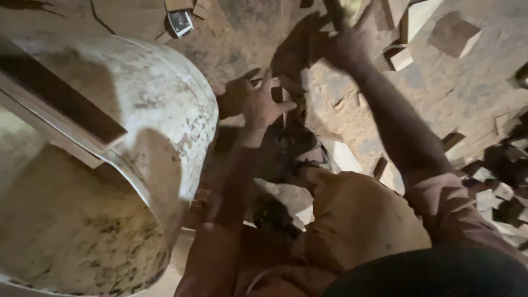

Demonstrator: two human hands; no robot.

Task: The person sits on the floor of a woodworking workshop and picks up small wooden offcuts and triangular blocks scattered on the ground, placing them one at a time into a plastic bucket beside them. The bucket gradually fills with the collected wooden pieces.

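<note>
My left hand (264, 107) reaches down with its fingers spread over a heap of small wooden offcuts (291, 118) on the dirt floor. It holds nothing, and its fingertips are close to a dark block. My right hand (345, 43) is stretched farther out, near the top edge of the view. Its fingers are up against a pale, blurred object (348, 6), and I cannot tell whether they grip it. Both forearms are in brownish sleeves, and my bent knee (352, 214) is below them.
A big round drum (165, 110), stained white, fills the left side, with a wooden plank (60, 104) lying across its rim. Wood blocks (454, 34) and scraps (495, 181) are scattered over the floor on the right. A small dark box (180, 22) lies at the top.
</note>
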